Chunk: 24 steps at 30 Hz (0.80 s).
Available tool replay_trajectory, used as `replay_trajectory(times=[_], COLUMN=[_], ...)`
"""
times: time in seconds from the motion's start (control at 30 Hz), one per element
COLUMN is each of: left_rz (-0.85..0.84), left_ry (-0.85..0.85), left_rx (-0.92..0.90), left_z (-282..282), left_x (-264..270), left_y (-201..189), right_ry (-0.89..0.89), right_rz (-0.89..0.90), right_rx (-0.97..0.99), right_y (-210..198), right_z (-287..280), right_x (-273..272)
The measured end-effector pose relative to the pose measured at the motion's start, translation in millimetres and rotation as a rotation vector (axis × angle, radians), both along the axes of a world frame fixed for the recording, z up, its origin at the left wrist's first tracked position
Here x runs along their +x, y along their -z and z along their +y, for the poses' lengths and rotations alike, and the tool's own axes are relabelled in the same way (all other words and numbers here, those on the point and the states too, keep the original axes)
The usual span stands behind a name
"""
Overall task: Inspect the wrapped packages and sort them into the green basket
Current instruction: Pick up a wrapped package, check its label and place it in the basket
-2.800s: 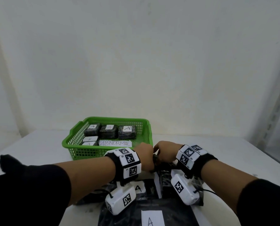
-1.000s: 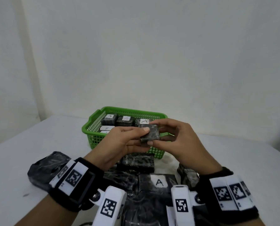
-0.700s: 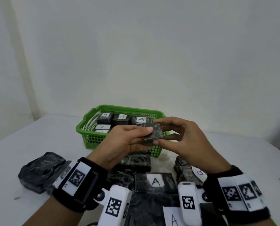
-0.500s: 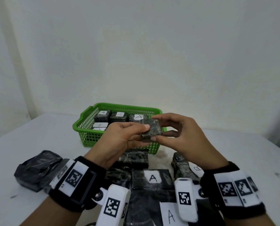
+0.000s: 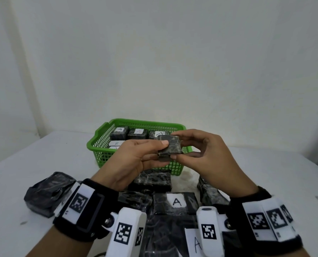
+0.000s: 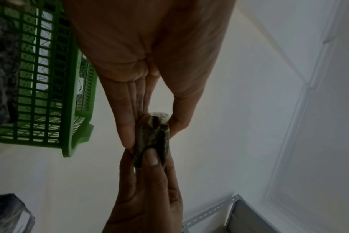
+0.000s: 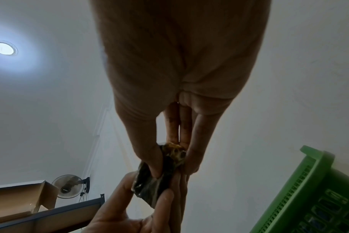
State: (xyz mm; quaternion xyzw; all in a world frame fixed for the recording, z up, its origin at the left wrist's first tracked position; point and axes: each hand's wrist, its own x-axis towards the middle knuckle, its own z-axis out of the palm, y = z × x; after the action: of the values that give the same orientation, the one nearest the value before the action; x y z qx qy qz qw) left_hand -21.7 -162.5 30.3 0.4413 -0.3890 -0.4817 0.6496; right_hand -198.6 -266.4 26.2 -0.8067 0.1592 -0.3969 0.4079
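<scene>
Both hands hold one small black wrapped package (image 5: 170, 148) in the air, in front of the green basket (image 5: 100, 143). My left hand (image 5: 136, 160) pinches its left side between thumb and fingers, and my right hand (image 5: 200, 154) pinches its right side. The left wrist view shows the package (image 6: 152, 138) edge-on between both sets of fingers; the right wrist view shows the package (image 7: 159, 178) the same way. No label shows on it. Inside the basket lie several black packages with white labels, three marked A (image 5: 137, 133).
Several more wrapped packages lie on the white table below my hands, one labelled A (image 5: 175, 202), one unlabelled (image 5: 152, 181). A crumpled black package (image 5: 47, 193) sits at the left. A white wall stands close behind the basket. A metal shelf (image 7: 48, 216) shows off to one side.
Both hands lifted one package off the pile and raised it in front of the basket. Over the last second they keep hold and the package tilts slightly.
</scene>
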Motion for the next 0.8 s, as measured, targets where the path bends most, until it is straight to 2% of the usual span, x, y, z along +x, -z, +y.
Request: replay_trajectory(times=[0.27,0.47,0.8], left_rz=[0.006,0.01,-0.006], left_ry=[0.005,-0.002,0.05], left_rx=[-0.005,-0.016,0.008], left_z=[1.1,3.2,1.9], left_x=[-1.9,0.9,2.9], left_y=[-0.7,-0.8,2.8], right_ry=[0.017,-0.066,-0.003], right_rz=[-0.004,0.001,0.004], right_rx=[-0.01,0.018,-0.02], right_y=[-1.6,-1.2,-0.4], right_z=[5.9,7.9,8.5], right_x=[1.9,1.1,2.0])
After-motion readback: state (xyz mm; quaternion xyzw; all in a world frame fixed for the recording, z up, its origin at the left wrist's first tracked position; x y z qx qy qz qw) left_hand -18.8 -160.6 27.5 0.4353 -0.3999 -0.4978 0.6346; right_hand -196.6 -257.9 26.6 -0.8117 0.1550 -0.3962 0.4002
